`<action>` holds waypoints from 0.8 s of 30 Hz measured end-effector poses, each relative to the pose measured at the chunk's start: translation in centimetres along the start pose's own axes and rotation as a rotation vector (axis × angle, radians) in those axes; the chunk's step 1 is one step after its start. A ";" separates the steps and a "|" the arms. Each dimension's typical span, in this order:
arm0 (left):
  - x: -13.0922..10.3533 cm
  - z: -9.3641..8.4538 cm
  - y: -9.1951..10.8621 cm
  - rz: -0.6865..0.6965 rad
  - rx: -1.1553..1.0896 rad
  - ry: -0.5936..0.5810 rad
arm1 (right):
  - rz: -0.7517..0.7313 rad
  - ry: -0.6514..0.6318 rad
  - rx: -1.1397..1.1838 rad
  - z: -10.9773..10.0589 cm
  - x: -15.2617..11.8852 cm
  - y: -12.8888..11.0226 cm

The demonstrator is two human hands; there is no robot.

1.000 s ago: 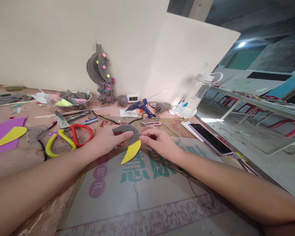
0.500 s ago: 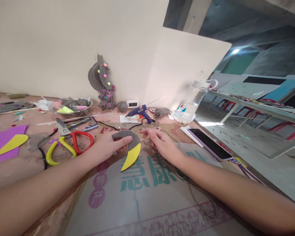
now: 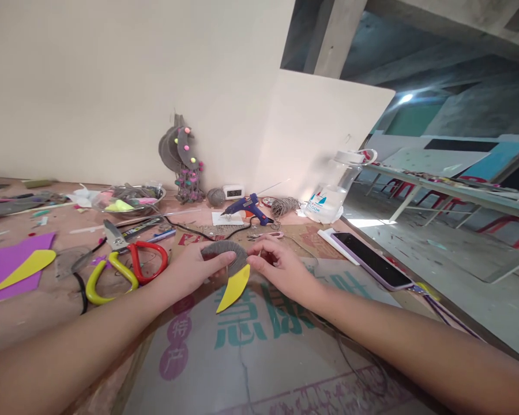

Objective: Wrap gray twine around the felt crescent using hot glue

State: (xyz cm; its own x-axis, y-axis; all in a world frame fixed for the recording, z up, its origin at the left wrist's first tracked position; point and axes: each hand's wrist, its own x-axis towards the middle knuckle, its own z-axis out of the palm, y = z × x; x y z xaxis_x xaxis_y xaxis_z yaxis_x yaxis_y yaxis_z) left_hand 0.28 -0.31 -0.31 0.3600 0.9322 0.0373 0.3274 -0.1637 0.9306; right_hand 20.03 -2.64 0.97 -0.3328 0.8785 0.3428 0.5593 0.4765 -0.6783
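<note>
A yellow crescent (image 3: 234, 288) has its upper part wrapped in grey yarn (image 3: 229, 249). My left hand (image 3: 194, 266) pinches the wrapped part between thumb and fingers. Close against the crescent's right edge, my right hand (image 3: 277, 265) has its thumb and index finger pressed together. The thin grey strand between those fingertips is hard to make out. Loose yarn trails below my right forearm across the printed plastic sheet (image 3: 199, 357). The crescent's yellow tip points down and to the left.
Scissors (image 3: 116, 236) with yellow and red handles lie left, near purple foam (image 3: 19, 259). Behind are a glue gun (image 3: 248, 206), yarn balls (image 3: 216, 197), a bowl (image 3: 153, 202) and a water bottle (image 3: 328, 193). A phone (image 3: 372, 259) rests at right.
My right hand has moved left to the crescent's edge, closing the gap between the hands. The whole view has shifted slightly, with the table lower in the picture.
</note>
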 end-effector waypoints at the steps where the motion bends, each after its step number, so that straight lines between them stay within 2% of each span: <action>1: 0.0 0.0 0.0 0.005 0.008 -0.004 | -0.002 -0.004 -0.010 0.0 0.0 -0.1; 9: -0.2 0.0 0.7 -0.013 0.005 -0.020 | 0.025 0.000 -0.010 0.2 0.0 0.3; 15: -0.3 -0.1 1.0 0.035 0.015 -0.068 | -0.035 -0.022 0.000 0.5 0.0 0.6; 19: -0.3 -0.2 0.9 0.026 0.069 -0.054 | -0.053 -0.025 -0.020 0.4 0.1 0.5; 24: -0.3 -0.2 0.7 0.013 0.060 -0.028 | -0.017 0.079 -0.010 0.0 0.2 1.0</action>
State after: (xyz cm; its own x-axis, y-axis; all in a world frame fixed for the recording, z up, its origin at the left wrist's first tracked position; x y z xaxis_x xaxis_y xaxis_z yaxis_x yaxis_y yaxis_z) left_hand 0.28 -0.60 0.38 0.3882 0.9208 0.0386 0.3744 -0.1958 0.9064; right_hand 20.53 -1.95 0.35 -0.2821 0.8699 0.4046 0.5613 0.4917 -0.6657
